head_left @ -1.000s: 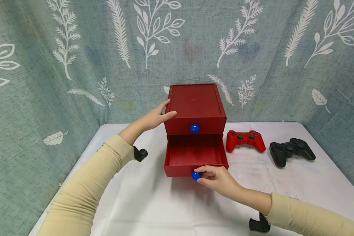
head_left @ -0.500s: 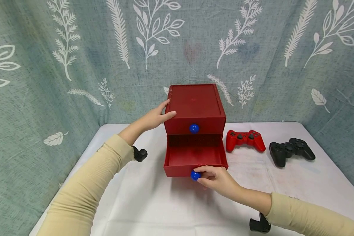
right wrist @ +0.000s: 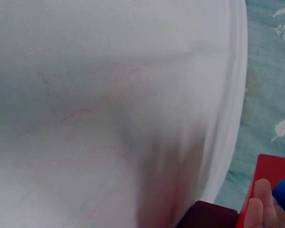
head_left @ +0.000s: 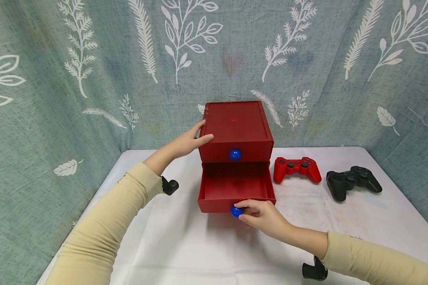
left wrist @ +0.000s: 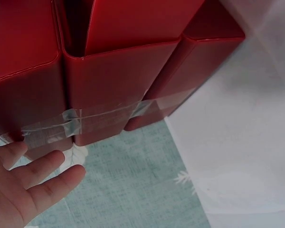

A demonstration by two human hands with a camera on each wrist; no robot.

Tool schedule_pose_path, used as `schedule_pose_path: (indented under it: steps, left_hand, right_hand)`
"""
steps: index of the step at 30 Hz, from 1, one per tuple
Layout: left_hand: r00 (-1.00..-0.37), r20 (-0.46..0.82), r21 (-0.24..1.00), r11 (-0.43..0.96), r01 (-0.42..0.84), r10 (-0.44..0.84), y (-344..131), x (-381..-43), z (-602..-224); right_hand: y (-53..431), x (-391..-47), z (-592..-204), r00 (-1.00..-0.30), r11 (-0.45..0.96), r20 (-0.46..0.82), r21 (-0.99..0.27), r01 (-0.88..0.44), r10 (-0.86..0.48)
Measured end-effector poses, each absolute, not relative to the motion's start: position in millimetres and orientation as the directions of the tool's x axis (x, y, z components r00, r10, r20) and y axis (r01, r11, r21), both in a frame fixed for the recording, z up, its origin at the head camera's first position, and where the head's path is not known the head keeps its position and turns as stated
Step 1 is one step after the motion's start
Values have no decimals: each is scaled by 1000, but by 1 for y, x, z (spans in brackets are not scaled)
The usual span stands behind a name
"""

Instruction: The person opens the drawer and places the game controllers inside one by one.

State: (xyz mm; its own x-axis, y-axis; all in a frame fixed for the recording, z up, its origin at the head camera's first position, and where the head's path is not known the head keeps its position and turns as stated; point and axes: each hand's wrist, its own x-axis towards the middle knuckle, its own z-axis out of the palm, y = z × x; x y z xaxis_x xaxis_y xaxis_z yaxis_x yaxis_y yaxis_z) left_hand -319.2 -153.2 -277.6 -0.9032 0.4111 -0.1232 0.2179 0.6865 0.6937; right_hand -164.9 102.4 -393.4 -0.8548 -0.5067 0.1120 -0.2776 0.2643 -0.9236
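Note:
A dark red drawer box (head_left: 235, 118) stands mid-table, with a blue knob (head_left: 235, 154) on its closed upper drawer. Below it, the lower drawer (head_left: 217, 189) is pulled out, and its inside shows bare red. My right hand (head_left: 265, 217) pinches the round blue knob (head_left: 236, 211) of that lower drawer between thumb and fingers. At the box's upper left edge rests my left hand (head_left: 187, 141), fingers extended along the side and thumb on the top. In the left wrist view the left hand (left wrist: 31, 183) has spread fingers near the taped red side wall (left wrist: 104, 104).
To the right of the box lies a red game controller (head_left: 297, 170). Farther right is a black game controller (head_left: 353, 183). A white cloth (head_left: 171, 241) covers the table, and a green leaf-patterned curtain (head_left: 214, 71) hangs behind and at both sides.

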Motion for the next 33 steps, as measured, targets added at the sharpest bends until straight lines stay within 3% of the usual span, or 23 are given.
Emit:
schedule_pose_path:
  steps: [8, 15, 21, 33]
  left_hand:
    - [-910, -103, 683, 694, 230, 402, -153, -321, -282]
    - [-904, -115, 691, 687, 226, 412, -151, -315, -276]
    - [-907, -109, 684, 693, 228, 407, -154, -318, -279]
    - [-911, -114, 681, 699, 220, 397, -155, -319, -279]
  right_hand:
    - [110, -160, -385, -843, 267, 69, -932, -245, -533]
    - [132, -163, -353, -807, 228, 214, -891, -392, -551]
    - [157, -177, -325, -861, 329, 252, -847, -417, -442]
    - [189, -202, -296, -894, 509, 270, -746, -428, -356]
